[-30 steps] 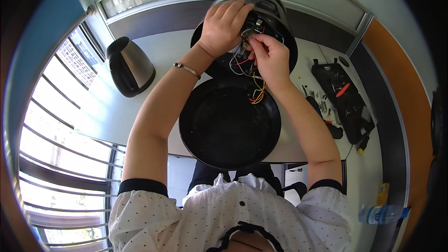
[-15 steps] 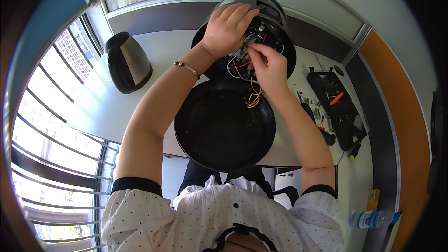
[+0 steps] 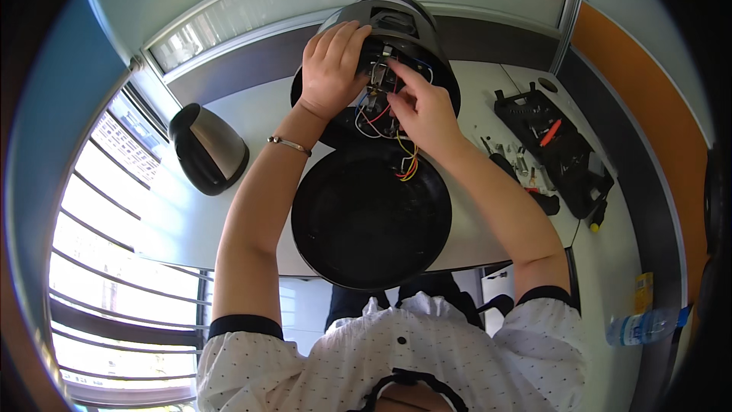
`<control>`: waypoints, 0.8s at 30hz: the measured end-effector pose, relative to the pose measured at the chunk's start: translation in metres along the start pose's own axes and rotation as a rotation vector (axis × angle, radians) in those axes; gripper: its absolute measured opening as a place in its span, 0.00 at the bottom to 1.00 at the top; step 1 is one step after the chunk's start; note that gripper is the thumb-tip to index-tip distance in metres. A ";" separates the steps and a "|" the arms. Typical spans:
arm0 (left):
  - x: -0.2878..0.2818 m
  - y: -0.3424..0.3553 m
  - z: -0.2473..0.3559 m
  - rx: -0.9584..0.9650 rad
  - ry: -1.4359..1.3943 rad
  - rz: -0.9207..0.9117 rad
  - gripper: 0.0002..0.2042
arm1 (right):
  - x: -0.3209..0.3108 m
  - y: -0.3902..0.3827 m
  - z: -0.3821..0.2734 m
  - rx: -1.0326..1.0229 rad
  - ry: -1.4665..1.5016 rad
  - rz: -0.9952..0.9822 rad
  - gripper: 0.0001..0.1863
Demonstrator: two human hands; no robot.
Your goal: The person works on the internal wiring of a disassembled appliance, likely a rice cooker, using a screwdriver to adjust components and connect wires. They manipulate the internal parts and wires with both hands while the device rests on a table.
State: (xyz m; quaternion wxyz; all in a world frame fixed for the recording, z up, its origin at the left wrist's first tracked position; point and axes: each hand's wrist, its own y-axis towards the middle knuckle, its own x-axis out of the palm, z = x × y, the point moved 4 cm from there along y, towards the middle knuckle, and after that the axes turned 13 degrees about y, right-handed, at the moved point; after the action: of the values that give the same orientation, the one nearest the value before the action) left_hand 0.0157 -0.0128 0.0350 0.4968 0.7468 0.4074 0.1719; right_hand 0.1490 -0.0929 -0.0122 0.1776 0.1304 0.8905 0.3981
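A black round appliance body [image 3: 446, 76] lies tipped on its side, its open underside facing me and showing wires and metal parts. My left hand [image 3: 333, 69] grips its left rim, fingers laid over the outer wall. My right hand [image 3: 427, 111] is at the exposed wiring [image 3: 374, 111]. Its index finger and thumb are apart, with the fingertip by a small metal part; nothing shows between them. Red, white, blue and yellow wires run down towards a round black base cover [image 3: 370, 221] lying in front of the body. The fingers partly hide the inner parts.
A steel and black kettle [image 3: 207, 149] stands on the white table [image 3: 263, 126] at the left. To the right lie an open black tool case [image 3: 549, 141] with a red-handled tool, and several loose bits. A water bottle [image 3: 644, 328] lies at the far right.
The whole view has shifted. My right index finger and thumb have gone from pinched together at the wiring to spread apart. My left hand still holds the appliance body.
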 end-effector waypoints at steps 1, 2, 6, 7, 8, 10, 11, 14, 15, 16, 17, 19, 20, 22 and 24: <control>0.001 0.000 0.000 -0.003 0.007 0.010 0.31 | -0.001 0.002 0.001 0.001 -0.019 -0.031 0.26; 0.003 0.000 -0.001 -0.005 0.014 0.021 0.31 | -0.001 0.003 0.001 0.003 -0.038 -0.061 0.27; 0.003 -0.002 -0.001 0.001 0.024 0.030 0.31 | -0.008 -0.007 0.008 0.127 0.086 0.004 0.26; 0.004 -0.003 -0.002 0.002 0.026 0.033 0.32 | -0.009 -0.011 0.008 0.129 0.071 -0.012 0.25; 0.006 -0.003 -0.003 0.004 -0.013 0.048 0.30 | -0.009 -0.015 0.009 0.132 0.058 -0.027 0.23; 0.008 -0.003 -0.002 0.007 -0.005 0.047 0.31 | -0.012 -0.023 0.011 0.130 0.011 -0.091 0.22; 0.009 -0.003 -0.002 0.009 -0.001 0.047 0.32 | -0.014 -0.026 0.012 0.129 0.003 -0.091 0.21; 0.007 -0.003 -0.001 -0.007 0.026 0.021 0.32 | -0.019 -0.038 0.013 0.135 -0.029 -0.130 0.17; 0.006 -0.003 -0.002 -0.020 0.036 0.012 0.32 | -0.021 -0.041 0.007 0.141 -0.049 -0.166 0.16; 0.004 -0.004 -0.002 -0.025 0.023 0.035 0.33 | -0.022 -0.044 0.002 0.146 -0.069 -0.201 0.15; 0.006 -0.005 -0.002 -0.021 0.019 0.034 0.33 | -0.023 -0.049 -0.005 0.113 -0.058 -0.217 0.13; 0.007 -0.010 -0.006 -0.019 0.022 0.031 0.33 | -0.022 -0.062 -0.021 0.038 -0.033 -0.260 0.10; 0.007 -0.011 -0.007 -0.019 0.022 0.030 0.33 | -0.020 -0.069 -0.030 -0.032 -0.041 -0.272 0.09; 0.011 -0.009 -0.006 -0.017 0.008 0.039 0.33 | -0.018 -0.085 -0.043 -0.095 -0.034 -0.327 0.08; 0.010 -0.008 -0.005 -0.010 0.009 0.043 0.33 | -0.018 -0.100 -0.061 -0.128 -0.023 -0.372 0.06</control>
State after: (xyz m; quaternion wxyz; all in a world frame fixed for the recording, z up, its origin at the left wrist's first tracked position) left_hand 0.0154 -0.0003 0.0289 0.4949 0.7520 0.3927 0.1880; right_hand 0.1304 -0.2052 -0.0461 0.2664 -0.0436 0.8699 0.4128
